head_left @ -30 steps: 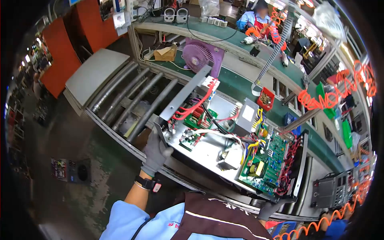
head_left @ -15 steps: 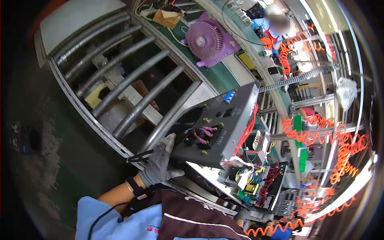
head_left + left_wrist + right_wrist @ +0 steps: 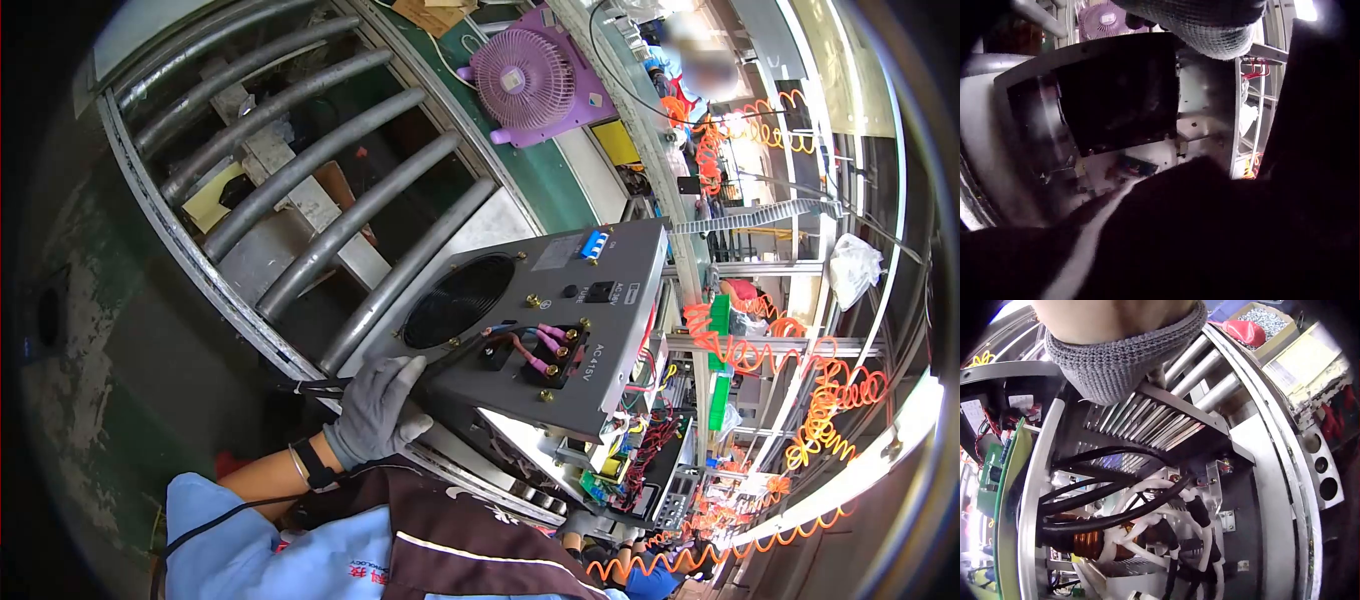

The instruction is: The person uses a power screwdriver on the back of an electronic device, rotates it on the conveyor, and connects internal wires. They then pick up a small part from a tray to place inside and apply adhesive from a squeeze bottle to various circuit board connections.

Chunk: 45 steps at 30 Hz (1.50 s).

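Observation:
A dark metal electronics chassis [image 3: 520, 310] stands on the roller conveyor, its end panel with a round fan grille and purple-sleeved terminals facing me. My left hand [image 3: 375, 415], in a grey glove, lies at the panel's lower left corner, its fingers extended and its thumb apart. A black cable [image 3: 305, 388] passes behind that hand. In the left wrist view the glove [image 3: 1216, 31] shows along the top. My right hand [image 3: 585, 522] is at the chassis's far end, mostly hidden. The right wrist view shows its knitted cuff [image 3: 1129, 362] above black cables [image 3: 1122, 515] and a slotted panel; its fingers are out of sight.
Metal rollers [image 3: 340, 170] run to the left of the chassis. A purple fan [image 3: 525, 85] stands on the green bench behind. Orange coiled hoses [image 3: 825, 395] hang at the right. A box of small metal parts [image 3: 1263, 328] sits beside the conveyor.
The chassis's end panel has turned to face the head camera, hiding much of the wiring inside. My left hand has gone from the panel's edge to its lower corner. The view has swung round.

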Each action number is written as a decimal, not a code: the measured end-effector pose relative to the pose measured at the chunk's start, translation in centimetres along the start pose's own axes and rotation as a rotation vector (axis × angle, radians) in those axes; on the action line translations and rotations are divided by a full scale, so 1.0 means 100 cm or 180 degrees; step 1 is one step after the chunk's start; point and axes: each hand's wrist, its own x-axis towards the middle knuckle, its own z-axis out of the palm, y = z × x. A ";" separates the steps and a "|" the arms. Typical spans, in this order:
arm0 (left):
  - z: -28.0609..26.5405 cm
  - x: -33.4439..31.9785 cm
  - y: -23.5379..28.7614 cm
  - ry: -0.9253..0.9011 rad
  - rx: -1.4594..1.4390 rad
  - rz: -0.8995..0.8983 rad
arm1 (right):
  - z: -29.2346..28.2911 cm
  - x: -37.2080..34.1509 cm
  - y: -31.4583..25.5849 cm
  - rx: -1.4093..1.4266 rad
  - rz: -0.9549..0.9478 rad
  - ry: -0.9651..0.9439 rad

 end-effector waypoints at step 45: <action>0.029 0.284 0.094 -0.0349 -0.1553 -0.0241 | 0.029 0.096 -0.025 -0.1396 -0.0203 -0.1087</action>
